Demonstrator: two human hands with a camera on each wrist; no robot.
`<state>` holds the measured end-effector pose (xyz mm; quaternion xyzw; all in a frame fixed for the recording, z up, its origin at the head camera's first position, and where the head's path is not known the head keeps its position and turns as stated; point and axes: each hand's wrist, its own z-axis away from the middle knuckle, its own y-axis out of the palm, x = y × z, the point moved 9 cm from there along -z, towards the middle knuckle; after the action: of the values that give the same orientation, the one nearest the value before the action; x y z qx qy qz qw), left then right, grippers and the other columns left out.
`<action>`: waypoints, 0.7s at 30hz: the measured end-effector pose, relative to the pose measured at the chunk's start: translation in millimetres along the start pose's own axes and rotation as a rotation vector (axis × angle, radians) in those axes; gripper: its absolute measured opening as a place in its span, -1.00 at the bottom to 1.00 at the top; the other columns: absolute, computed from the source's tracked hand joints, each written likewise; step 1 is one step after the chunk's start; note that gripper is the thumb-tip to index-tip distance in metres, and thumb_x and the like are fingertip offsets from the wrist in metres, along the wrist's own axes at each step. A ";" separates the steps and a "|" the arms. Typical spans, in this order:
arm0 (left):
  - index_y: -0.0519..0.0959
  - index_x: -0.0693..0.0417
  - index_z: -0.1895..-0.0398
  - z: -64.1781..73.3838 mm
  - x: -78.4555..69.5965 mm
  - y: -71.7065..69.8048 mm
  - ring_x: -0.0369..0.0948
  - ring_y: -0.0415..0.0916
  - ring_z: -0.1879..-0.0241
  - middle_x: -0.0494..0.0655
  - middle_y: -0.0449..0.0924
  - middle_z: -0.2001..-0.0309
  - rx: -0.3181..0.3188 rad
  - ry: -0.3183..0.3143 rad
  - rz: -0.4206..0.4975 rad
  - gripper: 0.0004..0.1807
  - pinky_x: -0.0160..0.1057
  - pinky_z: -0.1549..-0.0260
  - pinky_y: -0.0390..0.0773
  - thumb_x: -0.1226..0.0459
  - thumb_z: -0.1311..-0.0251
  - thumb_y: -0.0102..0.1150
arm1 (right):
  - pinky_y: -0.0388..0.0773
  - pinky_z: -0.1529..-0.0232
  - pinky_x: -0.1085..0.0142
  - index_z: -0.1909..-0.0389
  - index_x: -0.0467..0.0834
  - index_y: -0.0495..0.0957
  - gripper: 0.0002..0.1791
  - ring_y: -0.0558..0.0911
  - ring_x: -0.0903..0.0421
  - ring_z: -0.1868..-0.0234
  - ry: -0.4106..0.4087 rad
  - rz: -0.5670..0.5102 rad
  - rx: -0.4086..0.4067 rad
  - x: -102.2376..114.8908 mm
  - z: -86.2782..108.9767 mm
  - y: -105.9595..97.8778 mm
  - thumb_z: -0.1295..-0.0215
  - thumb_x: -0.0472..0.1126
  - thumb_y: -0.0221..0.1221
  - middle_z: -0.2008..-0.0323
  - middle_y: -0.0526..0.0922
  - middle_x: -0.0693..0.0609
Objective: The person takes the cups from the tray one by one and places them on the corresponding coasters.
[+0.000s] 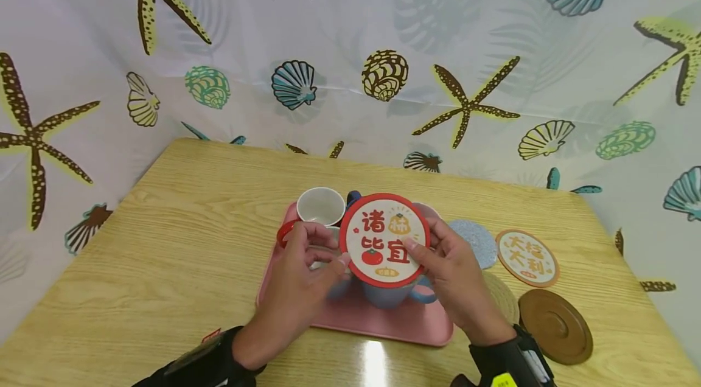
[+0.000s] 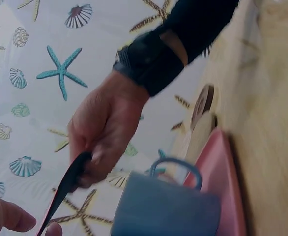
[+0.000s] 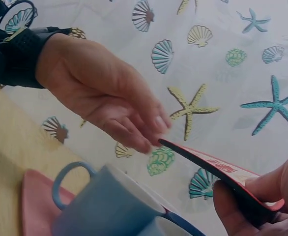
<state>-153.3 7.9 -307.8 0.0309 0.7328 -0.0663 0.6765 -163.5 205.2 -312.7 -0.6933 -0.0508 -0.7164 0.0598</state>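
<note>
My right hand pinches a round coaster by its right edge, thumb on top and fingers beneath. The coaster has a red rim, a white face with Chinese characters and a dark underside. My left hand is at its left edge, thumb and fingers loosely parted; in the right wrist view the left fingertips are close to the rim, and contact is hard to tell. Below the coaster stands a light blue mug on a pink tray. A white mug stands behind my left hand.
Right of the tray lie a grey-blue coaster, a white coaster with an orange rim, a woven tan coaster and a brown round coaster. A dark blue handle shows behind the held coaster. A patterned cloth hangs behind the table.
</note>
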 end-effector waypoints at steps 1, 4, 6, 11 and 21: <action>0.28 0.13 0.05 -0.6 -0.7 -5.4 -0.13 0.55 0.25 0.11 0.43 0.10 -0.018 0.007 -0.028 -0.62 -0.18 0.31 0.64 0.34 -0.12 0.19 | 0.60 0.15 0.35 -0.24 -0.29 0.16 -0.45 0.60 0.14 0.06 -0.004 -0.007 -0.012 1.8 1.0 -4.8 -0.32 -0.17 0.08 0.05 0.52 -0.01; 0.34 0.09 0.11 -4.6 -2.8 -30.9 -0.18 0.51 0.24 0.02 0.47 0.12 -0.112 0.050 -0.180 -0.71 -0.20 0.28 0.60 0.28 -0.15 0.17 | 0.60 0.17 0.38 -0.21 -0.29 0.17 -0.47 0.60 0.17 0.09 -0.028 -0.028 -0.077 9.4 4.9 -26.1 -0.31 -0.18 0.08 0.09 0.54 0.03; 0.38 0.10 0.13 -9.3 -1.8 -49.2 -0.18 0.49 0.25 0.01 0.49 0.15 -0.164 0.095 -0.311 -0.76 -0.18 0.28 0.58 0.26 -0.18 0.14 | 0.60 0.18 0.38 -0.18 -0.29 0.19 -0.50 0.61 0.19 0.10 -0.055 -0.044 -0.122 14.9 7.9 -43.5 -0.30 -0.20 0.08 0.11 0.55 0.04; 0.43 0.15 0.18 -21.6 22.2 -81.9 -0.11 0.47 0.28 0.05 0.50 0.21 -0.179 0.106 -0.644 -0.84 -0.12 0.33 0.50 0.30 -0.19 0.07 | 0.59 0.17 0.40 -0.18 -0.27 0.19 -0.50 0.62 0.21 0.09 -0.114 -0.073 -0.225 19.4 15.5 -87.3 -0.28 -0.22 0.09 0.07 0.53 0.03; 0.50 0.20 0.26 -31.8 86.4 -83.3 -0.15 0.41 0.43 0.03 0.53 0.44 0.058 -0.063 -0.748 -0.83 -0.24 0.49 0.40 0.32 -0.08 0.14 | 0.55 0.12 0.46 -0.20 -0.18 0.16 -0.37 0.55 0.28 0.01 -0.027 -0.184 -0.422 -9.6 28.4 -140.7 -0.16 -0.17 0.21 -0.03 0.40 0.04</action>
<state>-203.1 -74.0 -386.8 -0.2215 0.6702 -0.3305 0.6265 -157.1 348.7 -319.9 -0.6924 0.0366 -0.7042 -0.1528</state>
